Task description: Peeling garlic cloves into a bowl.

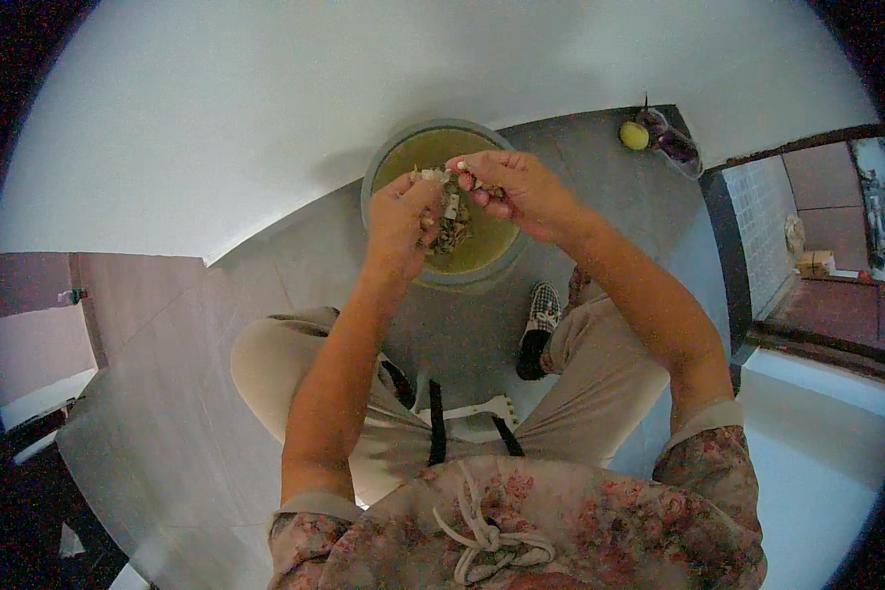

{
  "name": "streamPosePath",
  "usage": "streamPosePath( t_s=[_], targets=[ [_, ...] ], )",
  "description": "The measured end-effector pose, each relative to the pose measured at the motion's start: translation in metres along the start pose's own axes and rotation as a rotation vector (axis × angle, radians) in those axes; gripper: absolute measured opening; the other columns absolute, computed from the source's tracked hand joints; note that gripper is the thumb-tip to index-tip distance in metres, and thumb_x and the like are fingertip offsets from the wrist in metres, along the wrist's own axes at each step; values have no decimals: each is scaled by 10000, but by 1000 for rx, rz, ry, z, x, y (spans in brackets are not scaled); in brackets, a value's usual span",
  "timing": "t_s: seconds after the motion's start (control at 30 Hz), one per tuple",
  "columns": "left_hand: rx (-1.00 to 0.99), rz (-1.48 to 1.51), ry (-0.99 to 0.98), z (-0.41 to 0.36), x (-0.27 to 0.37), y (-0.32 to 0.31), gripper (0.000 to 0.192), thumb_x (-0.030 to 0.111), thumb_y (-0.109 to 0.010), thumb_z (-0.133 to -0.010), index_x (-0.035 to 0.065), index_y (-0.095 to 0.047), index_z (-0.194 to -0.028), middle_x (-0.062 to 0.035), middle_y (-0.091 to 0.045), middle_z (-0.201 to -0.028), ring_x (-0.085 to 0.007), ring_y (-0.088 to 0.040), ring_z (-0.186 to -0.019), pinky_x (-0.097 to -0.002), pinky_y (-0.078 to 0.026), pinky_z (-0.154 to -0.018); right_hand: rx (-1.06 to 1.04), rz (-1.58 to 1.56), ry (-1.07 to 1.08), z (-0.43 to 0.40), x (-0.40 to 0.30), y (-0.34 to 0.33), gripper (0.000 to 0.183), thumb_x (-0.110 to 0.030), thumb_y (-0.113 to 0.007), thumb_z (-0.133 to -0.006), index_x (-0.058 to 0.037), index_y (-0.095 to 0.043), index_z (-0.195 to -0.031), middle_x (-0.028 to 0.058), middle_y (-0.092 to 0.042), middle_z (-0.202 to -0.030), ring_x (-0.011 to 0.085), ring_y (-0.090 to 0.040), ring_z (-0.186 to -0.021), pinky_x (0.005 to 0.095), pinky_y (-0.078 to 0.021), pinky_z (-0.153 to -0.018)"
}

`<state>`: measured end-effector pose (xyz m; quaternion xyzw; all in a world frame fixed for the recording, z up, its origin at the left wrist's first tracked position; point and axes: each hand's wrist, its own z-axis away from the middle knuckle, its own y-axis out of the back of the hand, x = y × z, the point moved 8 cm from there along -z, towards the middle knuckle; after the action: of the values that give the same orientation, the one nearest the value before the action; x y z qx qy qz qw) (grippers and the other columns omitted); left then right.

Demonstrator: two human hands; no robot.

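Observation:
Both my hands are raised over a round bucket [369,184] with a grey rim and a yellowish inside. In the fingers of my left hand [402,217] is a pale, papery piece [435,175], possibly a peel. Touching or nearly touching it are the pinched thumb and forefinger of my right hand [523,188]. Small brownish pieces [494,191] show in the curled fingers of that hand; their kind is unclear. Below the hands, dry-looking brown and pale scraps [453,232] lie in the bucket, partly hidden by my left hand.
The bucket stands on grey floor tiles [457,332] close to a white wall [265,110], between my bent legs. A yellow round fruit or vegetable [634,136] and a clear plastic bag with dark purple contents [678,146] lie in the corner. A doorway [730,243] opens at right.

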<state>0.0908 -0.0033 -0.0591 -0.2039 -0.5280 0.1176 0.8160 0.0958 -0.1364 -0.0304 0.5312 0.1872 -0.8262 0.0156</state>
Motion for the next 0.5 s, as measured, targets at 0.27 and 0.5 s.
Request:
streamPosePath(
  t_s=[0.27,0.5],
  targets=[
    [99,-16,71,-1,-7,10,174,214,-648,-810,94,-568,-714,22,-500,-609,-61,-416,-479,-216,-297,-405,-40,-248,-140,-4,10,6,174,-216,-573,-898,-61,-557,-975,-14,-557,-812,48,-479,-616,150,-306,-390],
    [126,13,187,-3,-20,10,263,315,-620,-857,86,-596,-730,15,-517,-619,-75,-431,-481,-235,-305,-410,-97,-388,-69,-6,5,3,186,-144,-602,-835,-57,-536,-986,39,-575,-874,129,-547,-728,207,-467,-600]
  ],
)
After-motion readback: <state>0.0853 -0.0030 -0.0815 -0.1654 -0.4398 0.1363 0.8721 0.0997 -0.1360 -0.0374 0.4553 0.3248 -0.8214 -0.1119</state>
